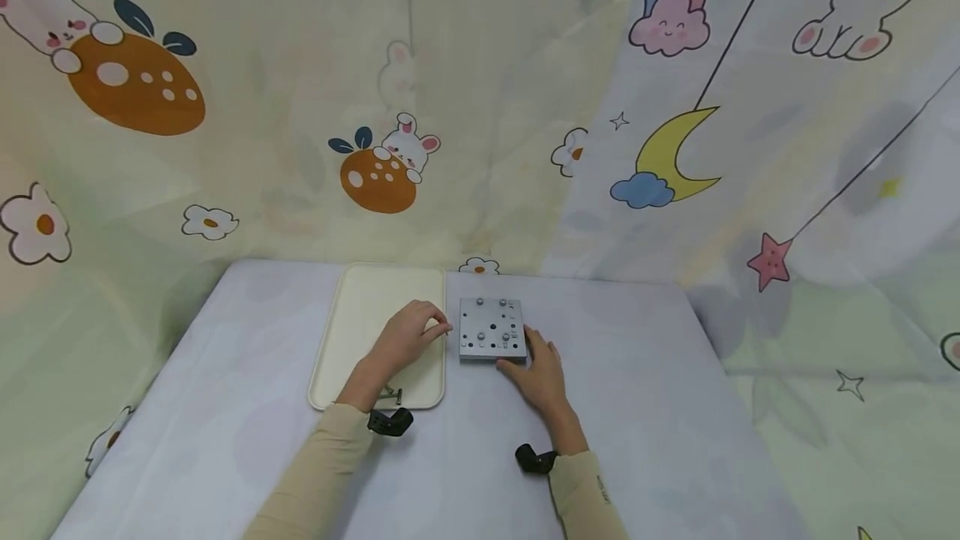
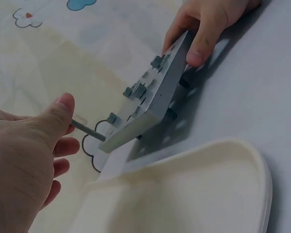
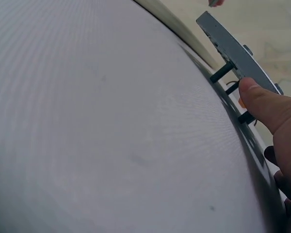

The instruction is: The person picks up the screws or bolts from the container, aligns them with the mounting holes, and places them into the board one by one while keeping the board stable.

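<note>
We count one grey, holed plate (image 1: 472, 323) carrying four bolts (image 2: 139, 91). Left hand (image 1: 407, 335) pinches one slim rod (image 2: 89, 130); right hand (image 1: 541, 373) grips plate edge.

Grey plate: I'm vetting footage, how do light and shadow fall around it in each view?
Head view: grey plate fairly evenly lit; left wrist view: dimmer, with a dark shadow under the plate on the tabletop; right wrist view: also dim, shadow beneath the plate, near the right hand.
</note>
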{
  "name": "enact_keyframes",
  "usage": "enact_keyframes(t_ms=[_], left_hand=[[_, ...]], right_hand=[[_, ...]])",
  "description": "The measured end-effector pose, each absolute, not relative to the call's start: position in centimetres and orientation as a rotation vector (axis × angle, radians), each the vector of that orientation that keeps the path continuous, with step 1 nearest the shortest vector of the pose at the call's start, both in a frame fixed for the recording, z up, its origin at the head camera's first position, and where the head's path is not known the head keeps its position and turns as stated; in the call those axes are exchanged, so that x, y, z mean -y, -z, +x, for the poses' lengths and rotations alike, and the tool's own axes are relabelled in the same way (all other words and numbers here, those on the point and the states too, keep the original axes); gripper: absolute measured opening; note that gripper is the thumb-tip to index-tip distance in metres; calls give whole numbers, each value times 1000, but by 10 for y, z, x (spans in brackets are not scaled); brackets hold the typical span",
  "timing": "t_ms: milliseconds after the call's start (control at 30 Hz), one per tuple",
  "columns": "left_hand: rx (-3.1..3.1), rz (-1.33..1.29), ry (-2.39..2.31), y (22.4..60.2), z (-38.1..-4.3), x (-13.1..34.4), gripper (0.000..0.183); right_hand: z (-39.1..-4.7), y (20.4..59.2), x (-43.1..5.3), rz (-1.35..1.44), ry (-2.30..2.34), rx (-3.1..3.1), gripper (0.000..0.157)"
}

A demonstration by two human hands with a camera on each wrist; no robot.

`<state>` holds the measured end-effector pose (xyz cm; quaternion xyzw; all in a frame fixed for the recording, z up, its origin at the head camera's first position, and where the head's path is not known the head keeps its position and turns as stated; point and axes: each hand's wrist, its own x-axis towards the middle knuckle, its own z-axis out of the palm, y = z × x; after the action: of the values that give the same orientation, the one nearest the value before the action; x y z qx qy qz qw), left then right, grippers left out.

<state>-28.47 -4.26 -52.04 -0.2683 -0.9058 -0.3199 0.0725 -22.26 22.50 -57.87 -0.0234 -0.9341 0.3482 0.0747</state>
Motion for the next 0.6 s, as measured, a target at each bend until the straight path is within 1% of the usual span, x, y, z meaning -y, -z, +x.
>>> enact_keyframes(t_ms=[267,600], left_hand=[[2736,-824,970,527,-289,21,15],[2720,-845,1012,524,-291,11,14]], right_hand=[[-223,585,-224,-66,-1024,2806,89],[-223,585,-226,-62,-1028,2780,88]])
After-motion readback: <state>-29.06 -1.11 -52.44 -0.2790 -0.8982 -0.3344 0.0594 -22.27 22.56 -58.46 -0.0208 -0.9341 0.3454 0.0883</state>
